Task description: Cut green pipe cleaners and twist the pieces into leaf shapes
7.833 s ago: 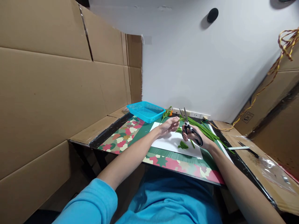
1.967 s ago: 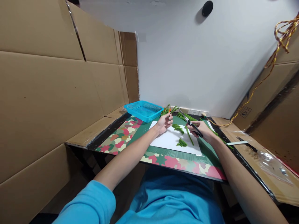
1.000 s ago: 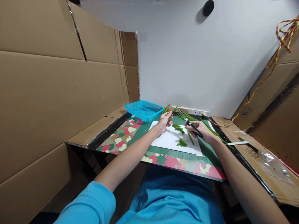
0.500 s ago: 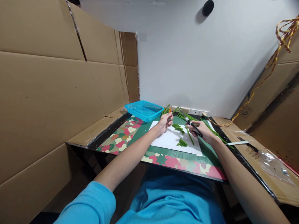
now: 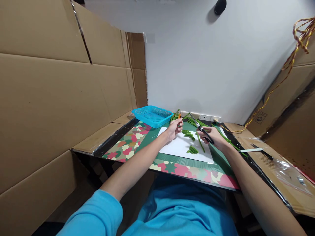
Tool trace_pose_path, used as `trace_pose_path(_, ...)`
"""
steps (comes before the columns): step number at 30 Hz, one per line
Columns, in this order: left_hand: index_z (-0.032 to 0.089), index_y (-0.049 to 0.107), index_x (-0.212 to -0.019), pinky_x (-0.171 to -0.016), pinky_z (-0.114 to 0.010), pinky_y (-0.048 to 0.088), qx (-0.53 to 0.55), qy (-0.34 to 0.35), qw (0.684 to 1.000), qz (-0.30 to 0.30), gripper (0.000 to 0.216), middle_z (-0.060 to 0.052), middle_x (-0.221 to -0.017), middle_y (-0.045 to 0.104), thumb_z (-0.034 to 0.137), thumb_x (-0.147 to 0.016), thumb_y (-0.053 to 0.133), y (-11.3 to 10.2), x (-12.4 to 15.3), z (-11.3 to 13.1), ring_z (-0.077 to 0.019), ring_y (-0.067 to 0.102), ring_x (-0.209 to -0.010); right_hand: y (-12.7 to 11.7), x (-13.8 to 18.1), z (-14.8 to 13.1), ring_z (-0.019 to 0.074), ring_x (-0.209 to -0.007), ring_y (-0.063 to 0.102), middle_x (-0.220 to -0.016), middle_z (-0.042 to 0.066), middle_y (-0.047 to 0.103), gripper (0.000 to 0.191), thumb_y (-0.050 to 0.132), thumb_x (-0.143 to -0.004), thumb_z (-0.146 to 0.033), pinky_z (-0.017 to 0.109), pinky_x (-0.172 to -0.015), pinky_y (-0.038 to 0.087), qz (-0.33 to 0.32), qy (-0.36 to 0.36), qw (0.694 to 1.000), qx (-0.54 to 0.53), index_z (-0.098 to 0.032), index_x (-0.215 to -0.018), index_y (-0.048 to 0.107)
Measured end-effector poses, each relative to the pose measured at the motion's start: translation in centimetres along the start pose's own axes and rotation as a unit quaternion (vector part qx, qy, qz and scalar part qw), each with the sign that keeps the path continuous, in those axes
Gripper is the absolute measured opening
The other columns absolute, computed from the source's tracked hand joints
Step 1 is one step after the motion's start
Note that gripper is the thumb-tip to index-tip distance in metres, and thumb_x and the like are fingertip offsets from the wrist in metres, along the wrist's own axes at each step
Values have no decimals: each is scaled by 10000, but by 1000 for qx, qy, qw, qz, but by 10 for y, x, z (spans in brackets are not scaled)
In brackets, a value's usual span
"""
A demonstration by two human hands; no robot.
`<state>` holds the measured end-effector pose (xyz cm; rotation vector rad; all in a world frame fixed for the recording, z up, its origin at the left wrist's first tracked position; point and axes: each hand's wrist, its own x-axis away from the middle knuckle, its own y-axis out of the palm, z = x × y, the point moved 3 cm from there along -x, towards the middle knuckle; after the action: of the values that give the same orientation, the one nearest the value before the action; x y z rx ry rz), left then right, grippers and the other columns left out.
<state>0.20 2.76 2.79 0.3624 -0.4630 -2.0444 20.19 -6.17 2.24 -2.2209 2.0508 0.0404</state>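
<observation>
My left hand [image 5: 175,128] is closed in a pinch on a thin green stem [image 5: 185,116] that sticks up and to the right from its fingertips. My right hand [image 5: 213,139] grips black-handled scissors [image 5: 199,127], whose blades point up-left toward that stem. Both hands hover over a white sheet [image 5: 179,148]. Cut green pieces [image 5: 188,134] lie on the sheet between the hands, and a small pile of them [image 5: 192,150] lies nearer to me. A bundle of long green stems [image 5: 222,137] lies behind my right hand.
A blue plastic basket [image 5: 152,116] stands at the back left on a camouflage-patterned mat [image 5: 128,144]. Cardboard walls rise at the left and right. A white strip and a black tool [image 5: 256,150] lie on the cardboard at the right, beside clear plastic wrap [image 5: 285,172].
Over the last second the hands hardly moved; the scissor blades stay at the stem. Since 7.8 s ago my left hand lifted a stem and another group of cut pieces appeared on the sheet.
</observation>
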Motion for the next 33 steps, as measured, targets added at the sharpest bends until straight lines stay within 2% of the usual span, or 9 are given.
trace_pose_path(7, 186, 462, -771, -393, -171, 200, -12, 11, 1000, 13, 367, 68, -630, 451, 362, -808, 782, 2, 2, 1, -26, 369, -420, -6, -4, 2, 85, -469, 390, -587, -6, 598, 749, 952, -503, -516, 240, -430, 263, 78, -14, 994, 78, -100, -1087, 736)
trace_pose_path(14, 189, 458, -769, -383, -177, 161, -19, 19, 1000, 16, 362, 66, -631, 451, 362, -815, 772, -1, -2, -1, -25, 365, -409, -14, -10, 7, 172, -562, 538, -652, 38, 664, 777, 930, -519, -522, 289, -528, 369, 129, -59, 977, 159, -86, -1136, 748)
trace_pose_path(17, 189, 458, -764, -379, -179, 149, -19, 24, 999, 16, 363, 62, -633, 454, 365, -818, 771, -3, -4, -3, -26, 367, -406, -16, -8, 3, 182, -569, 527, -645, 34, 653, 731, 874, -594, -551, 300, -547, 354, 163, -84, 955, 234, -91, -1151, 764)
trace_pose_path(21, 186, 464, -759, -374, -180, 138, -30, 26, 999, 27, 355, 58, -639, 455, 367, -827, 762, -4, -4, -3, -27, 377, -406, -17, -3, -4, 230, -658, 586, -745, 90, 716, 589, 797, -694, -538, 325, -612, 388, 218, -134, 897, 359, -125, -1113, 802)
trace_pose_path(24, 186, 464, -758, -372, -179, 141, -41, 29, 998, 31, 356, 55, -644, 459, 371, -829, 760, -4, -3, -2, -26, 380, -407, -17, -2, -5, 258, -713, 628, -836, 123, 756, 550, 756, -740, -516, 336, -656, 421, 225, -140, 880, 393, -135, -1133, 802)
trace_pose_path(29, 182, 472, -757, -372, -177, 137, -67, 43, 996, 30, 354, 47, -665, 470, 396, -847, 740, -4, -3, -3, -20, 381, -408, -16, -2, -4, 242, -683, 613, -797, 114, 742, 574, 757, -739, -533, 332, -649, 417, 225, -141, 884, 386, -119, -1134, 800)
trace_pose_path(31, 180, 477, -754, -374, -176, 142, -79, 52, 995, 32, 356, 44, -670, 474, 401, -850, 738, -4, -4, -3, -17, 371, -406, -16, -3, -4, 216, -636, 580, -729, 89, 711, 617, 781, -712, -555, 318, -607, 393, 204, -125, 905, 351, -102, -1132, 792)
trace_pose_path(33, 178, 484, -753, -378, -171, 166, -90, 60, 994, 32, 354, 42, -674, 479, 401, -851, 740, -3, -3, -3, -15, 361, -410, -14, -5, -2, 189, -595, 551, -679, 65, 685, 677, 821, -669, -566, 298, -566, 373, 155, -97, 939, 291, -83, -1141, 775)
